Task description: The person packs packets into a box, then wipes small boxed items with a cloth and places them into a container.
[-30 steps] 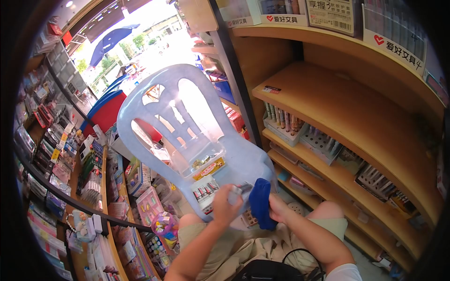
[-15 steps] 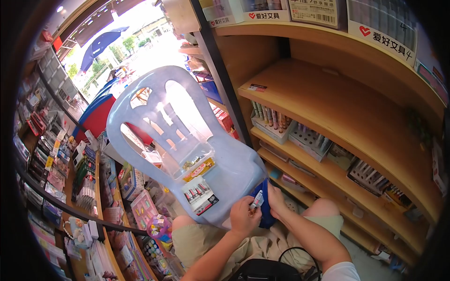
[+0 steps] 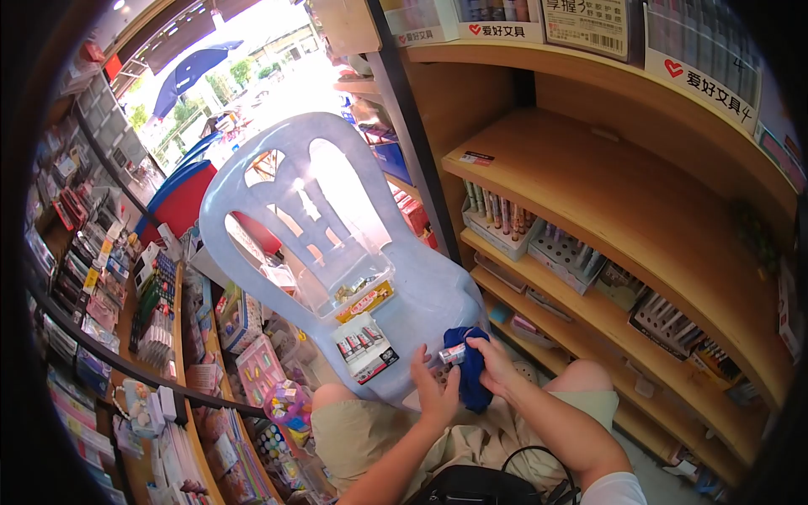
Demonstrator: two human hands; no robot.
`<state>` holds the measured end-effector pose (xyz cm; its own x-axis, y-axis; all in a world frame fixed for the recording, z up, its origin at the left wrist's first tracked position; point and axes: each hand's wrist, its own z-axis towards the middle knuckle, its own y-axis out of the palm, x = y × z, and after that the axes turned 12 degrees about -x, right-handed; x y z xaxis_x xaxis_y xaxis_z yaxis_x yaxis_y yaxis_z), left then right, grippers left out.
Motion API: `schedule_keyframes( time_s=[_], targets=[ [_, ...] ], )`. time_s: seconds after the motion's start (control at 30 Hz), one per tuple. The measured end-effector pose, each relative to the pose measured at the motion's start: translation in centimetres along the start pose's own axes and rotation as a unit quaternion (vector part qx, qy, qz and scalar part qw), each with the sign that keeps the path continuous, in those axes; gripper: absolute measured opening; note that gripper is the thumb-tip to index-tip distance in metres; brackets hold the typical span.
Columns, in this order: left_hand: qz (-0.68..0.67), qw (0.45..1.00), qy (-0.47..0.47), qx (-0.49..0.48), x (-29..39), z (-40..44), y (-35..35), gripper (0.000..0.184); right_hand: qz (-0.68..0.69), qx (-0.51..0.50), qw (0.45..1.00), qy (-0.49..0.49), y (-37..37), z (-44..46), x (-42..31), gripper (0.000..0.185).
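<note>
Head view: a small silvery-white tube [image 3: 452,354] lies against a crumpled blue cloth [image 3: 475,389], just beyond the left hand [image 3: 435,402] and level with the fingertips of the right hand [image 3: 499,370]. The right hand is clamped on the cloth, its thumb along the top edge, and seems to pin the tube there too, though the folds hide the exact grip. The left hand's fingers are spread apart, pointing up around the near end of the tube; whether the thumb touches it I cannot tell.

Half a second ago the left fingers were closed around that tube; now they have parted and it stays by the cloth. I take this to mean the right hand bears both pieces, leaving the left free to shift its hold.

Beyond the left hand, and a little to its left, a white pack [image 3: 364,348] with a row of small cylinders showing lies on the seat of a pale blue plastic chair [image 3: 429,295]. Farther out past the pack, touching or nearly so, stands a clear container [image 3: 368,301] with a yellow and red label. Well to the right of the right hand runs a wooden shelf unit [image 3: 623,181], with a pen box [image 3: 498,231] on a lower level.
</note>
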<state>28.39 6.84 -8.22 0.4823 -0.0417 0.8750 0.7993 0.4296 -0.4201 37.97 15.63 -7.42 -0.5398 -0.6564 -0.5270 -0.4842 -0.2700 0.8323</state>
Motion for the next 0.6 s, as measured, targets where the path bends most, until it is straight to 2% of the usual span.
schedule_keyframes(
  time_s=[0.07,0.17,0.27,0.37,0.5,0.57,0.6],
  targets=[
    [-0.086,0.994,-0.067,-0.007,1.9,-0.3,-0.7,0.056,0.005,0.008,1.0,-0.024,0.0,0.0,-0.2,0.016],
    [-0.25,0.965,-0.076,-0.036,1.7,0.1,-0.4,0.045,0.017,-0.036,0.999,-0.011,0.9,-0.4,-0.2,0.02],
    [-0.224,0.97,-0.09,-0.014,1.2,1.0,-0.4,0.04,0.011,-0.062,0.998,0.008,0.9,-0.7,0.3,0.026],
    [-0.335,0.935,-0.105,-0.036,0.4,1.4,-0.6,0.037,-0.028,-0.077,0.996,0.025,0.2,-0.7,0.8,0.028],
    [-0.273,0.95,-0.065,-0.137,-1.1,2.0,-1.9,0.034,-0.144,-0.113,0.981,0.066,-0.1,-0.7,-0.1,0.029],
    [-0.264,0.943,-0.059,-0.194,-0.7,2.1,-2.4,0.032,-0.151,-0.1,0.98,0.085,0.4,-1.0,-0.3,0.028],
    [-0.216,0.952,-0.033,-0.213,-0.8,2.2,-2.7,0.032,-0.154,-0.094,0.979,0.095,0.6,-1.1,-0.4,0.028]
  ],
)
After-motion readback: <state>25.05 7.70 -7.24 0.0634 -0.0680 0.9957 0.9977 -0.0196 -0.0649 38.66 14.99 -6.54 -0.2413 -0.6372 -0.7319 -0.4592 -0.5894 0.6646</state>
